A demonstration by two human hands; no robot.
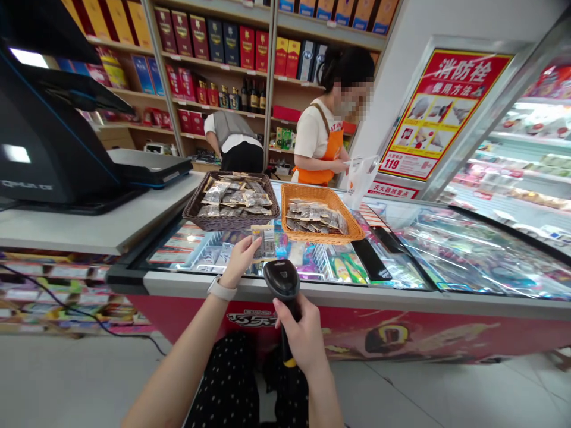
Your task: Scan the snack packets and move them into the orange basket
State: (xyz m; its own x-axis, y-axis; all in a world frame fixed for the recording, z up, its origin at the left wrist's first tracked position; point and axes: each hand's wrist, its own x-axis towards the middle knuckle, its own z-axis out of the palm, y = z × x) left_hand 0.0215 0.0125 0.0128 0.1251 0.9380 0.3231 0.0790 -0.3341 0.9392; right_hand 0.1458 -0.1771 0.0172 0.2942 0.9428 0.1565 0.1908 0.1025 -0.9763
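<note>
My left hand (pixel 242 257), a pale watch on its wrist, pinches a small flat snack packet (pixel 264 242) above the freezer's glass top. In my right hand (pixel 302 333) is a black barcode scanner (pixel 282 280), its fingers wrapped round the handle and its head pointing forward near the packet. Just beyond the packet a dark brown wicker basket (pixel 203 221) holds a heap of similar packets. Beside it on the right, an orange wicker basket (pixel 321 236) holds more of them.
A chest freezer (pixel 339 300) spans the front, with a black phone (pixel 371 260) on its glass. To the left stands a counter (pixel 89 229) with a dark checkout machine (pixel 53 131). Behind, a person in an orange apron (pixel 333 154) handles a plastic bag (pixel 359 178); another person (pixel 238 134) bends by the shelves.
</note>
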